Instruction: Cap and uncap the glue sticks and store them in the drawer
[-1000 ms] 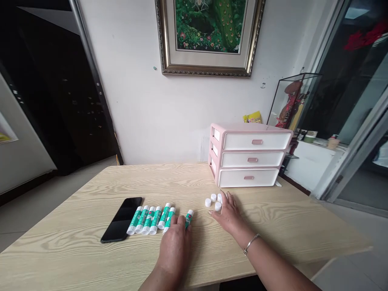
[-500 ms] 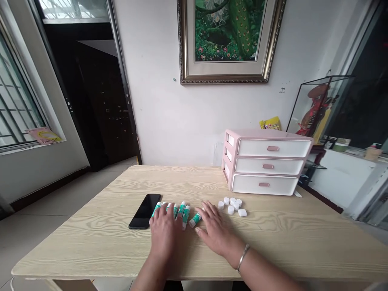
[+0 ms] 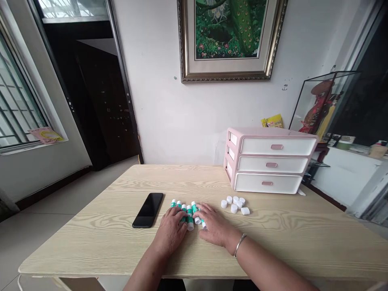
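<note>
Several glue sticks [image 3: 189,218] with green labels and white ends lie side by side on the table, between and partly under my hands. My left hand [image 3: 172,228] rests over the left end of the row, its fingers bent across the tubes. From the right, my right hand [image 3: 212,224] lies over the nearest tubes with its fingers spread, covering parts of them. Both palms face down, and neither hand is wrapped round a tube. To the right of that hand sits a loose cluster of several small white caps [image 3: 234,208].
A black phone [image 3: 148,210] lies left of the glue sticks. At the back right of the wooden table [image 3: 100,246] stands a pink and white drawer unit [image 3: 273,165], with a yellow packet [image 3: 273,121] visible above it. A framed picture [image 3: 226,76] hangs on the wall.
My left hand has moved right, bringing the glue sticks away from the phone. The tubes under my right hand are now closer to the others. The caps look unchanged.
</note>
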`<state>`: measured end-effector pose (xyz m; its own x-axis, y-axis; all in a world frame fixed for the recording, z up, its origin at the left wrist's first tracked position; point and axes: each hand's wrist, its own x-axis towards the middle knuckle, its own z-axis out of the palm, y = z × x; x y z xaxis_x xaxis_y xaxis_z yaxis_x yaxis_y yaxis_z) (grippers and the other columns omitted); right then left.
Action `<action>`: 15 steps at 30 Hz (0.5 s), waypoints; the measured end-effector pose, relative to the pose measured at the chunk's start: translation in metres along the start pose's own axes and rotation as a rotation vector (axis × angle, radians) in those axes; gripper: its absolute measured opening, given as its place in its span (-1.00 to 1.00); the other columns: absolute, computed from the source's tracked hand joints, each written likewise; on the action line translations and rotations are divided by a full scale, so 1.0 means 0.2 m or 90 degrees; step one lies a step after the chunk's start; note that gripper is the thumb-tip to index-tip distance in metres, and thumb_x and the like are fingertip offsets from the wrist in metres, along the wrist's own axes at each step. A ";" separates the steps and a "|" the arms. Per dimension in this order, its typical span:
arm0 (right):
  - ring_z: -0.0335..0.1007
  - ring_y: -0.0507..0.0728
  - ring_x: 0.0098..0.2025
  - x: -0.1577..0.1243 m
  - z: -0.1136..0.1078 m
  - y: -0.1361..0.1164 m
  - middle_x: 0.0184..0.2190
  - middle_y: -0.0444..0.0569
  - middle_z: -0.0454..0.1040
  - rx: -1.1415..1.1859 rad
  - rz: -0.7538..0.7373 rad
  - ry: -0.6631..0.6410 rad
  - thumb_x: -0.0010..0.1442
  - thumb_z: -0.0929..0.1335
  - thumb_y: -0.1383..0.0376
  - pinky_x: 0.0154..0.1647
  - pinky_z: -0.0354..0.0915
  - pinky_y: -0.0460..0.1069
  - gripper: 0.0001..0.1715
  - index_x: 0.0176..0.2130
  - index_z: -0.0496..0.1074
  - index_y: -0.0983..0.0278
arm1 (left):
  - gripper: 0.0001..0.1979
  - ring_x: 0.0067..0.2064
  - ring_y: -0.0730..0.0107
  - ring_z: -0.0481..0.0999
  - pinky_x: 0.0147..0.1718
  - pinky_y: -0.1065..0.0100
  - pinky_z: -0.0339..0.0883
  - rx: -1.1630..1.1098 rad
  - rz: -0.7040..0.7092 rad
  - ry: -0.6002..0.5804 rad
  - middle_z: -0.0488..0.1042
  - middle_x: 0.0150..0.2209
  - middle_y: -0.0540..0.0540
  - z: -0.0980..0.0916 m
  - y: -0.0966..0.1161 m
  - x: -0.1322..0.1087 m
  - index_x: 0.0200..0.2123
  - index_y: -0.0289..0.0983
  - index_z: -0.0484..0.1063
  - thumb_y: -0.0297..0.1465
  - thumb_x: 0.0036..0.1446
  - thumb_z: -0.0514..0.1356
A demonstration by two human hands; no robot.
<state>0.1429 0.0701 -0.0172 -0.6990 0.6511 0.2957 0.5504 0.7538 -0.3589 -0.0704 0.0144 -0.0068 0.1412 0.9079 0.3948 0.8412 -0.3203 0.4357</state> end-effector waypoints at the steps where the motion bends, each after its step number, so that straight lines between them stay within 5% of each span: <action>1: -0.09 0.25 0.44 -0.02 -0.01 0.01 0.34 0.07 0.22 0.012 0.001 0.007 -0.03 0.34 0.42 0.43 -0.10 0.20 -0.35 0.09 0.44 0.20 | -0.70 0.09 0.14 0.43 0.15 0.11 0.28 -0.030 0.012 0.002 0.52 -0.06 -0.15 -0.01 0.01 0.00 -0.20 -0.16 0.57 -0.52 0.09 0.10; 7: 0.05 0.21 0.40 -0.05 -0.02 0.05 0.24 0.05 0.36 0.098 0.040 0.091 -0.07 0.23 0.59 0.41 0.00 0.24 -0.41 -0.09 0.47 0.21 | -0.69 -0.01 0.22 0.49 0.01 0.25 0.38 -0.164 0.051 0.000 0.50 -0.16 -0.11 -0.02 0.04 -0.03 -0.38 -0.19 0.48 -0.65 -0.13 0.08; 15: 0.27 0.15 0.27 0.02 -0.03 0.08 0.18 0.02 0.42 0.275 0.106 0.152 -0.06 0.24 0.57 0.34 0.14 0.11 -0.31 0.06 0.37 0.21 | -0.36 0.25 0.22 0.37 0.25 0.19 0.25 -0.204 0.073 -0.035 0.40 0.17 -0.15 0.01 0.00 0.03 -0.08 -0.19 0.48 -0.72 -0.25 0.03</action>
<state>0.1522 0.0848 -0.0174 -0.4664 0.7989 0.3797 0.3714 0.5665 -0.7356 -0.0680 0.0204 -0.0060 0.2610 0.8714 0.4153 0.6130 -0.4820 0.6261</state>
